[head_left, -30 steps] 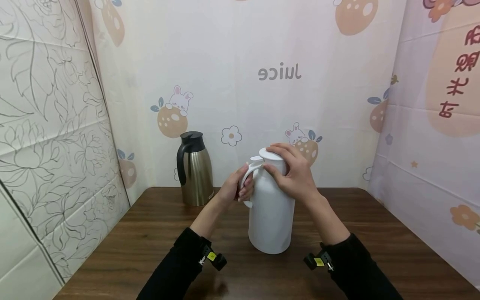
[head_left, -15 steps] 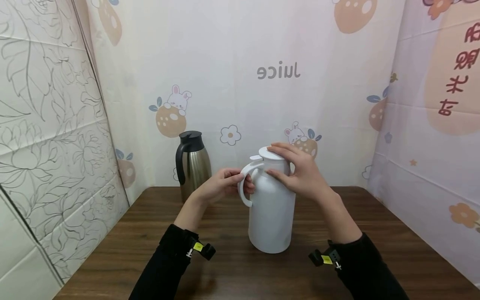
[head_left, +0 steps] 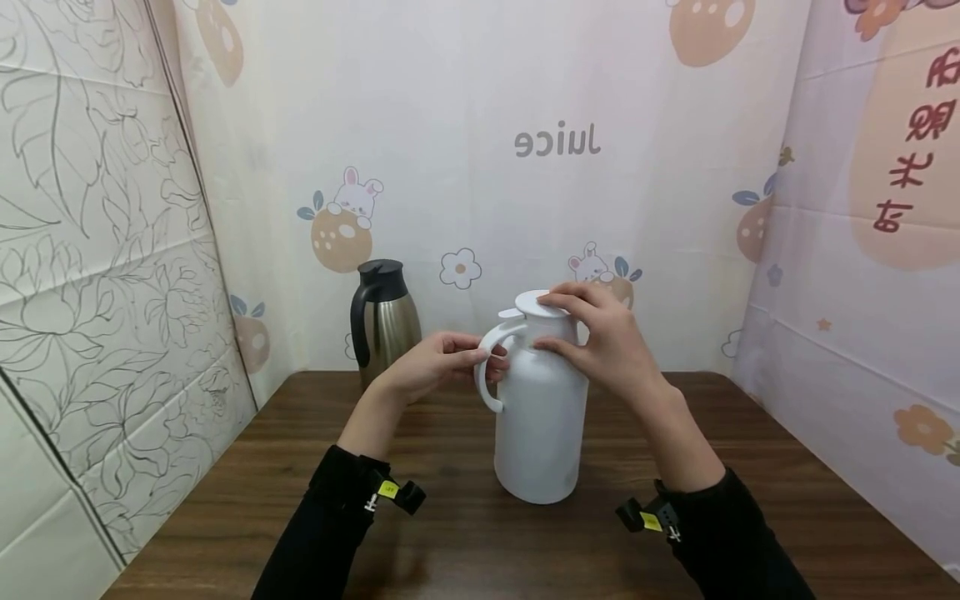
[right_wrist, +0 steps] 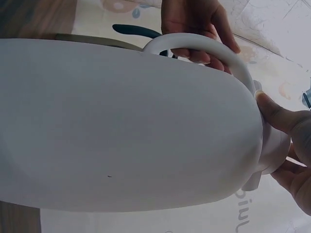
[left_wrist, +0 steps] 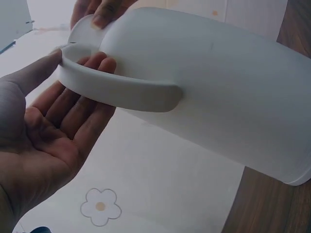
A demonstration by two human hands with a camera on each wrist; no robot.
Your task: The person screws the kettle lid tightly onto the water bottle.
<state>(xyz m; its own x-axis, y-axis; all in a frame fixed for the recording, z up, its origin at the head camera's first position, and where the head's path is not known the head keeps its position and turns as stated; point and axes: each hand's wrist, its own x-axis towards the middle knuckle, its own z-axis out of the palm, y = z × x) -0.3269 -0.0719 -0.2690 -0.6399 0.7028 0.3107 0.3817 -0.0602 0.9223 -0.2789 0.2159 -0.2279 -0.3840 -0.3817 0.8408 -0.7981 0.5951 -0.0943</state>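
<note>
A white thermos jug (head_left: 540,433) stands upright on the brown wooden table (head_left: 465,533). My left hand (head_left: 431,367) is at its handle (head_left: 483,379); in the left wrist view the fingers (left_wrist: 90,109) reach through the loop from behind, with the thumb on its upper end. The palm stays apart from the handle. My right hand (head_left: 611,346) grips the top of the jug, its thumb on the neck and its fingers over the edge of the round white lid (head_left: 531,302). The right wrist view shows that thumb (right_wrist: 274,109) near the handle's upper end.
A steel thermos jug (head_left: 393,329) with a black lid and handle stands at the back left, partly hidden by my left hand. Behind the table hangs a printed curtain (head_left: 465,183), with more printed cloth at both sides.
My left hand has loosened its grip around the handle and shifted left, its palm now away from it. My right hand has shifted slightly at the lid. The white jug stays in place.
</note>
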